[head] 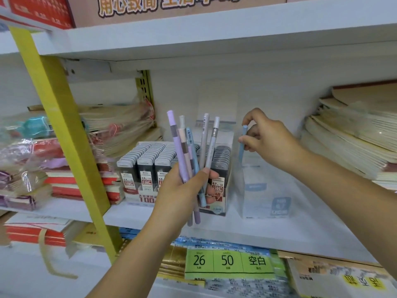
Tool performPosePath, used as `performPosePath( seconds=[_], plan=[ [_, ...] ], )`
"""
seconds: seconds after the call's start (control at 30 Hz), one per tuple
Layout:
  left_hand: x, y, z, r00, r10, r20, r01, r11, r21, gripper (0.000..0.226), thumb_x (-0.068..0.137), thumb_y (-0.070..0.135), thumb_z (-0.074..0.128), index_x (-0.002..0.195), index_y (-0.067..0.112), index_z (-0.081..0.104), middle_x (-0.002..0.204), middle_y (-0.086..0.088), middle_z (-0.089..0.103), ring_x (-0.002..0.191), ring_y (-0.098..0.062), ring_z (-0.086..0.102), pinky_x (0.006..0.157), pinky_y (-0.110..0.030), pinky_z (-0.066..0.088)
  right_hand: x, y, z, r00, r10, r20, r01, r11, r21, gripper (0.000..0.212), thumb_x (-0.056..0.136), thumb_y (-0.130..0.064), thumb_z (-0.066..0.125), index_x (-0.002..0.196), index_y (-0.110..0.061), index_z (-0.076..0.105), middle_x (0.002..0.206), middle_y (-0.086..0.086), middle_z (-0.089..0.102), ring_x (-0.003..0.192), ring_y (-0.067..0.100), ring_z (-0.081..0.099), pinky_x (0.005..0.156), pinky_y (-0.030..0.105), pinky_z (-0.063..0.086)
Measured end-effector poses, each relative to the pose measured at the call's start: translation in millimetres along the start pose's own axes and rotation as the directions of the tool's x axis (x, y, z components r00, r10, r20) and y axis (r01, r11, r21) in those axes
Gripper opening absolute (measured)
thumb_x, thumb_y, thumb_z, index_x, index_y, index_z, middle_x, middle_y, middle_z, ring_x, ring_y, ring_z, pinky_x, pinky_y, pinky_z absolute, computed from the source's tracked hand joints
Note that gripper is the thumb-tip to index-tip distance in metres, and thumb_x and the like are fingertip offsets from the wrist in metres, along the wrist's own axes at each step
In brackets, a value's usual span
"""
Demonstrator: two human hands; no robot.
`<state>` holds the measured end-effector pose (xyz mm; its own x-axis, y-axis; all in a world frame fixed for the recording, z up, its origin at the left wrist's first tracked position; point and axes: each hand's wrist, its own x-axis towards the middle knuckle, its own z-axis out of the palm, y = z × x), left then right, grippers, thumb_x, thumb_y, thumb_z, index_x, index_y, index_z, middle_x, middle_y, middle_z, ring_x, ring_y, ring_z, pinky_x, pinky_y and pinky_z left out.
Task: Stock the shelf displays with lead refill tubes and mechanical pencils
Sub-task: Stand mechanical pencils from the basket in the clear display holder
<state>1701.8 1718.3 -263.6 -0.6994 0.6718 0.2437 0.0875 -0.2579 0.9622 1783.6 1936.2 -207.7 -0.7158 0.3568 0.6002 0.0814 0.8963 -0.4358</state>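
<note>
Several mechanical pencils [177, 143] fan upward from the left hand [182, 190], which grips them in front of the rows of lead refill tubes [146, 166] on the shelf [236, 231], while the right hand [268, 140] pinches one blue pencil [242, 147] upright over the clear display box [268, 190] just beside those tubes.

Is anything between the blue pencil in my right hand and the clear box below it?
Nothing visible. The right hand pinches the blue pencil nearly upright, directly over the clear box.
</note>
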Motion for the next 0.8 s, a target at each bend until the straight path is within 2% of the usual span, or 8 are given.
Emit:
performPosePath(
  seconds=[0.2,0.33,0.5,0.6,0.67,0.73,0.77,0.8],
  plan=[
    [0.2,0.4,1.8,1.0,0.0,0.008,0.0,1.0,-0.004,0.023,0.098,0.012,0.059,0.112,-0.005,0.063,0.065,0.002,0.069,0.058,-0.017,0.061,0.056,-0.024,0.054,-5.3,0.1,3.6,1.0,0.002,-0.031,-0.001,1.0,0.031,0.032,0.09,-0.024,0.066,0.088,-0.04,0.037,0.07,-0.003,0.068,0.062,0.005,0.065,0.07,0.042,0.058],
    [-1.0,-1.0,2.3,1.0,-0.011,0.001,0.011,1.0,-0.018,0.024,0.099,0.013,0.059,0.115,-0.003,0.062,0.065,0.002,0.069,0.058,-0.017,0.061,0.056,-0.024,0.054,-9.9,2.0,8.6,0.999,0.044,0.03,-0.044,0.999,-0.004,0.026,0.092,-0.022,0.063,0.092,-0.031,0.038,0.071,-0.001,0.067,0.058,0.001,0.063,0.07,0.04,0.057],
    [-3.1,-0.6,2.6,1.0,-0.009,-0.001,0.009,1.0,-0.017,0.025,0.098,0.013,0.059,0.119,-0.002,0.061,0.066,0.002,0.069,0.058,-0.018,0.061,0.056,-0.025,0.054,-9.7,-1.5,7.3,0.988,0.119,0.102,-0.111,0.991,-0.074,0.015,0.092,-0.021,0.063,0.099,-0.016,0.05,0.077,0.006,0.067,0.067,0.019,0.066,0.07,0.039,0.056],
    [-6.3,1.1,1.9,1.0,-0.009,0.004,0.009,1.0,-0.021,0.026,0.099,0.013,0.058,0.12,-0.001,0.06,0.065,0.003,0.069,0.059,-0.017,0.061,0.055,-0.023,0.053,-8.2,-9.8,-2.9,0.996,0.077,0.056,-0.066,0.984,-0.166,0.022,0.093,-0.023,0.061,0.114,-0.018,0.06,0.09,0.0,0.067,0.08,0.018,0.062,0.074,0.026,0.045],
    [-8.8,2.8,0.4,1.0,0.001,0.008,-0.001,1.0,-0.013,0.026,0.099,0.014,0.058,0.121,-0.001,0.061,0.064,0.004,0.069,0.059,-0.015,0.061,0.052,-0.02,0.051,-17.6,-14.1,-15.8,0.997,0.033,-0.067,-0.045,0.98,-0.193,0.034,0.095,-0.029,0.057,0.128,-0.02,0.056,0.105,-0.001,0.063,0.09,0.014,0.056,0.079,0.025,0.04],
    [-10.8,2.9,-1.2,1.0,0.014,0.004,-0.014,1.0,-0.003,0.025,0.099,0.014,0.058,0.118,-0.001,0.062,0.063,0.005,0.069,0.055,-0.01,0.061,0.046,-0.015,0.047,-40.1,-13.2,-29.7,0.986,0.036,-0.162,-0.067,0.979,-0.194,0.042,0.092,-0.045,0.052,0.13,-0.027,0.054,0.126,0.003,0.054,0.112,0.019,0.052,0.092,0.028,0.039],
    [-11.4,2.8,-1.8,1.0,0.018,0.002,-0.018,1.0,-0.008,0.025,0.099,0.014,0.058,0.118,-0.001,0.062,0.062,0.005,0.068,0.053,-0.008,0.06,0.044,-0.014,0.045,-55.1,-11.4,-35.6,0.989,0.084,-0.119,-0.109,0.97,-0.217,0.051,0.087,-0.058,0.05,0.133,-0.035,0.049,0.141,0.005,0.041,0.129,0.022,0.042,0.102,0.032,0.036],
    [-12.0,2.7,-1.9,1.0,0.019,0.002,-0.019,1.0,-0.014,0.025,0.099,0.013,0.058,0.118,-0.001,0.062,0.061,0.006,0.068,0.051,-0.007,0.06,0.043,-0.013,0.044,-71.4,-9.7,-39.8,0.985,0.173,-0.016,-0.172,0.953,-0.248,0.064,0.079,-0.071,0.048,0.137,-0.047,0.039,0.154,-0.003,0.023,0.141,0.021,0.027,0.11,0.037,0.029]
  ],
)
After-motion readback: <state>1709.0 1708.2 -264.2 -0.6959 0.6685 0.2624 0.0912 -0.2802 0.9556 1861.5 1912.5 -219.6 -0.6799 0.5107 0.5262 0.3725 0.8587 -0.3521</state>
